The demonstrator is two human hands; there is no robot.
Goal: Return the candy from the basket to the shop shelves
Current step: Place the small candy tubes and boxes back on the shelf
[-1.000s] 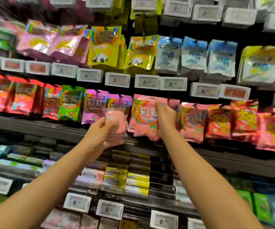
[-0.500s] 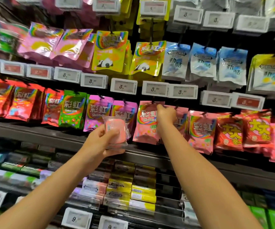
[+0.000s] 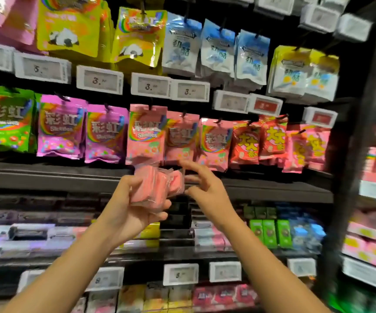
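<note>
- A shop's candy shelves [image 3: 47, 175] fill the whole view, dark rails and ledges crowded with hanging bags and a row of white price tags [image 3: 100, 80] above the hands.
- The picture is blurred, most of all toward the right edge.
- The left hand [image 3: 132, 206] is raised in front of the dark ledge, its fingers curled round a clear-wrapped pink candy pack [image 3: 157, 185], which it grips from below and from the left side.
- The pack's right end sticks out past the left hand's fingers toward the other hand.
- The right hand [image 3: 207, 188] is just to the right of that pack, its fingers spread and loosely bent, holding nothing.
- The right hand's fingertips [image 3: 188, 178] are at the pack's crinkled wrapper edge; the blur hides whether they touch it.
- Directly above both hands hangs a row of pink Skittles bags [image 3: 146, 136], the lowest edge of one just over the held pack.
- Up and to the left of the left hand hang purple Skittles bags [image 3: 61, 129], and farther left a green Skittles bag [image 3: 7, 123].
- Up and to the right of the right hand hang red bags [image 3: 272, 138] with yellow characters.
- Higher still are yellow bags [image 3: 69, 26] printed with a panda and, over the right hand, blue-and-white bags [image 3: 217, 48].
- Below the hands lie rows of small boxed sweets, green boxes [image 3: 269, 232] off to the lower right of the right hand.
- Both bare forearms reach up from the bottom of the view.
</note>
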